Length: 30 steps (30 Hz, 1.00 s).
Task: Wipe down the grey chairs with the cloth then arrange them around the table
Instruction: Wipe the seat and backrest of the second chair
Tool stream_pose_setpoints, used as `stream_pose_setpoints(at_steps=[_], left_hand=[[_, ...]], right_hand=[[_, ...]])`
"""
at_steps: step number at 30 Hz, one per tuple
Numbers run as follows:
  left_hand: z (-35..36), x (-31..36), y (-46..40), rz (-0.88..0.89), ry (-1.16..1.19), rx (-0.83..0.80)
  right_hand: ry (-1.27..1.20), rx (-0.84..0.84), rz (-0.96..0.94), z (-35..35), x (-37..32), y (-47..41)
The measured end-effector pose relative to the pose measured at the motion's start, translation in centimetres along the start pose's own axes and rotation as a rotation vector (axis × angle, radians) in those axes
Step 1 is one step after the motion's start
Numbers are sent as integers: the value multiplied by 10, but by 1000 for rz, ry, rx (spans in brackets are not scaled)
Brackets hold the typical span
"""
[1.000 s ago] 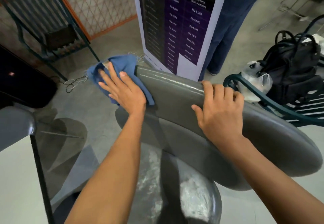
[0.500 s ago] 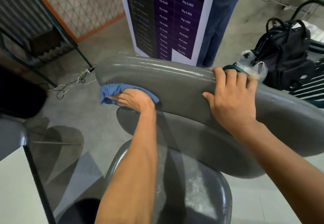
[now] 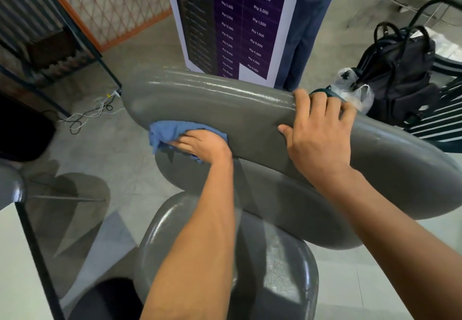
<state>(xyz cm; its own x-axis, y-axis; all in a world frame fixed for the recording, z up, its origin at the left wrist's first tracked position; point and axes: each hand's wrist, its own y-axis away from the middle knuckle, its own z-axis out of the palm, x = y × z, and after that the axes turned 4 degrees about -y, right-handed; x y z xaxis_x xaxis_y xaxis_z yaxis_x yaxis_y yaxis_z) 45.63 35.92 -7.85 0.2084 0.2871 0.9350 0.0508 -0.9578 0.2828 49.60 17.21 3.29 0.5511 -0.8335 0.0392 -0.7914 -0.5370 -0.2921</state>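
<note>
A grey chair stands right below me, its curved backrest (image 3: pixel 225 104) running across the middle of the view and its seat (image 3: pixel 282 269) underneath. My left hand (image 3: pixel 202 144) presses a bunched blue cloth (image 3: pixel 170 134) against the lower left edge of the backrest. My right hand (image 3: pixel 320 139) grips the backrest's top edge further right, fingers hooked over the rim. A second grey chair's corner (image 3: pixel 10 182) shows at the left edge.
A white table corner with a dark frame (image 3: pixel 15 264) is at the lower left. A standing price banner (image 3: pixel 237 19) and a person's legs (image 3: pixel 307 32) are just behind the chair. A black bag (image 3: pixel 400 69) rests on a green chair at right. Cables (image 3: pixel 92 112) lie on the floor.
My left hand has slid the cloth from the backrest's top left corner down to its lower edge and bunched it up. My right hand keeps its grip on the top rim.
</note>
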Motion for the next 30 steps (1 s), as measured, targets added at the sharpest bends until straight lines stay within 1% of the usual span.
stream_pose_setpoints(at_steps=[1,2,4,5,7,9,11,13,15,17,19,21,23,25,26,28,30], left_hand=[[2,-5,15,-25,7,-24],[4,-10,32,50,-74,-51],[13,-33,71,337,-295,-88],[16,-44,91,388,-300,-136],[13,-52,124,390,-298,-312],[6,-50,133,425,-288,-377],[2,-26,124,475,-247,-331],[3,7,115,589,-222,-242],[8,31,118,729,-274,-181],[10,33,131,868,-351,-186],[7,12,148,986,-389,-248],[-3,-16,165,1018,-429,-355],[-9,-28,164,968,-454,-420],[-13,-22,154,952,-478,-415],[-17,-17,149,979,-500,-400],[-24,-5,144,1028,-540,-375],[-29,11,138,1008,-577,-369]], right_hand=[[1,3,0,0,0,0],[0,4,-3,0,0,0],[-5,1,-14,0,0,0],[-5,-3,-18,-1,1,0],[-4,-29,-25,-4,2,-2],[-19,-90,-41,-7,3,-2],[-42,-147,-72,-11,7,-2],[-73,-191,-120,-20,15,-3],[-131,-243,-169,-29,27,-5],[-217,-302,-189,-38,41,-7],[-286,-347,-144,-46,57,-5],[-295,-375,-74,-49,78,7],[-315,-306,-23,-48,98,26],[-343,-201,-16,-41,112,45],[-345,-159,-24,-37,115,53],[-351,-106,-37,-33,116,60],[-380,-87,-18,-33,112,61]])
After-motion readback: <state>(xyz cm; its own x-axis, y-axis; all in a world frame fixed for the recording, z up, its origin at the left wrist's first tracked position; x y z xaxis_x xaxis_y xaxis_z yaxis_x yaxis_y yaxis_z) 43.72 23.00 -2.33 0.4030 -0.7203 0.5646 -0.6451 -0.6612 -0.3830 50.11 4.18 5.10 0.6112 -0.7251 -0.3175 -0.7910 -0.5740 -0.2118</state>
